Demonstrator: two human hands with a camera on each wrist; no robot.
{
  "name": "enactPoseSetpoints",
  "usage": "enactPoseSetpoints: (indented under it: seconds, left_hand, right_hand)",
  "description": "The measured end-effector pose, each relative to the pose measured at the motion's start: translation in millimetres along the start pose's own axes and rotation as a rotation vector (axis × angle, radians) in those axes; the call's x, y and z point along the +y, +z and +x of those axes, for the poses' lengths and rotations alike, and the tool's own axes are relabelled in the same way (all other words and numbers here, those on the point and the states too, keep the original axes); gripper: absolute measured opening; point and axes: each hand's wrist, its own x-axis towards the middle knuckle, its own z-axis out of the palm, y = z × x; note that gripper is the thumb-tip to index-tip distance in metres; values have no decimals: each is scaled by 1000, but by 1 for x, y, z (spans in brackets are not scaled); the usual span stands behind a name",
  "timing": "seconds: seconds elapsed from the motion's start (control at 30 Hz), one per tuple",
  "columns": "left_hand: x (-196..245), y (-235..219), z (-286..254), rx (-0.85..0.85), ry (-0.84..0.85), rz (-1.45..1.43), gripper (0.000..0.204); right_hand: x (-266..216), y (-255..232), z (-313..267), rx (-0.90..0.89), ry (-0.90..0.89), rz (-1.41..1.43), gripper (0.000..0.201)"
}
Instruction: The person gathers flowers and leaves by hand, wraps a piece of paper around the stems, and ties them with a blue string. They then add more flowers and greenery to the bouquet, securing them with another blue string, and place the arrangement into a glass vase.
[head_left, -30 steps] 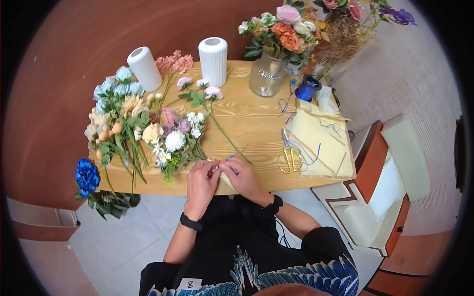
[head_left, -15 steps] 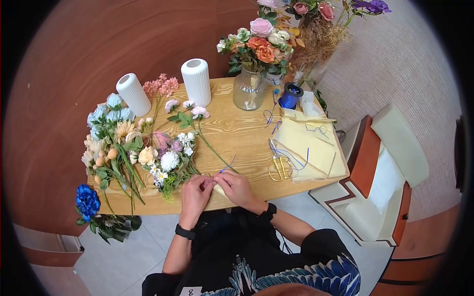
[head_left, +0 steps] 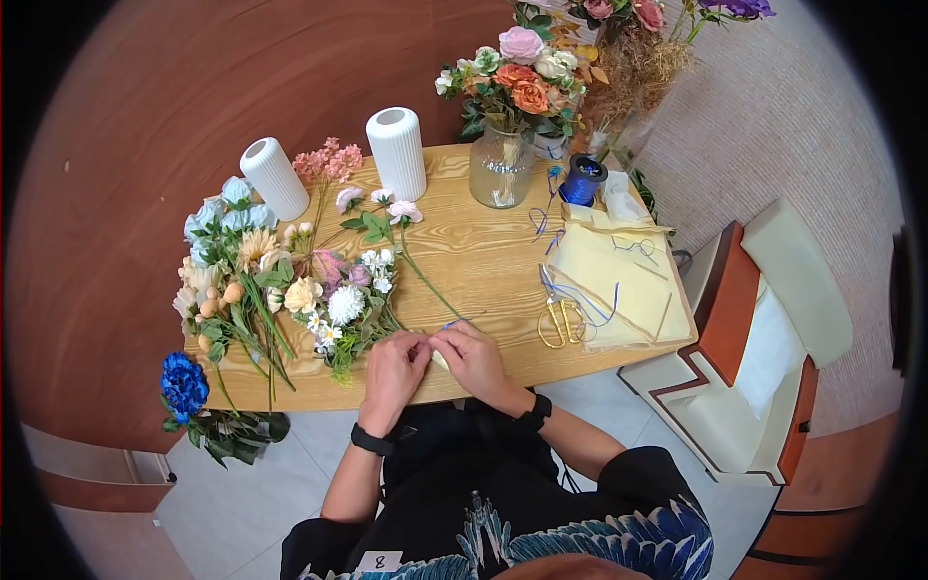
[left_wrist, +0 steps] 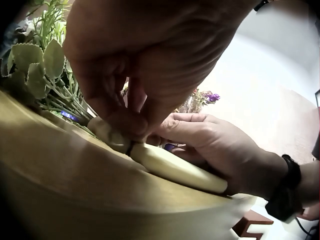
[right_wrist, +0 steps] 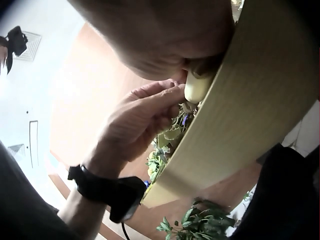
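At the table's front edge both hands meet over a pale yellow wrapped bundle (left_wrist: pixel 175 170), which lies on the tabletop with a thin dark tie round it. The left hand (head_left: pixel 394 375) pinches at the tie with thumb and fingers. Beside it the right hand (head_left: pixel 476 365) has its fingertips together at the same spot; what exactly they pinch is hidden. Green stems and leaves (left_wrist: pixel 45 70) come out of the bundle's far end. A bit of blue ribbon (head_left: pixel 454 325) shows just beyond the fingertips, near the stem of a pink flower (head_left: pixel 404 211).
Loose flowers (head_left: pixel 256 249) cover the left side, with white vases (head_left: pixel 396 159) behind. A glass vase (head_left: pixel 501 174) of flowers and a blue ribbon spool (head_left: pixel 584 180) stand at the back right. Gold-handled scissors (head_left: pixel 561 319) lie beside yellow wrapping paper (head_left: pixel 619 280). A chair (head_left: pixel 744 387) stands right.
The head view has shifted, so the table sits lower than a second ago. Both hands stay together at the bundle, with small finger movements; less blue ribbon shows above them.
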Motion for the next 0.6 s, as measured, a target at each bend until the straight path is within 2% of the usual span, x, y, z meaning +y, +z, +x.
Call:
enactPoseSetpoints:
  seconds: [0.07, 0.17, 0.23, 0.27, 0.33, 0.47, 0.53, 0.57, 0.6]
  left_hand:
    - [-2, -1, 3, 0, 37, 20, 10]
    - [0, -1, 6, -15, 79, 49, 11]
    - [2, -4, 9, -26, 90, 65, 11]
    - [2, -4, 10, -47, 94, 95, 12]
    - [4, -3, 9, -69, 98, 126, 13]
    - [5, 0, 7, -37, 118, 143, 14]
    - [0, 2, 7, -28, 139, 171, 14]
    - [-4, 4, 8, -32, 143, 175, 14]
    - [-6, 4, 8, -37, 144, 178, 14]
  right_hand:
    - [1, -1, 4, 11, -41, -45, 15]
    - [-1, -3, 3, -37, 4, -80, 16]
    - [0, -3, 4, -47, 138, 56, 16]
    - [3, -3, 7, -44, 131, 57, 16]
    - [11, -5, 10, -102, 337, 322, 16]
    - [-3, -21, 28, -181, 320, 485, 19]
    - [-14, -27, 34, -418, 363, 427, 19]
    - [-15, -24, 33, -422, 358, 429, 19]
    - [-15, -21, 29, -305, 324, 556, 23]
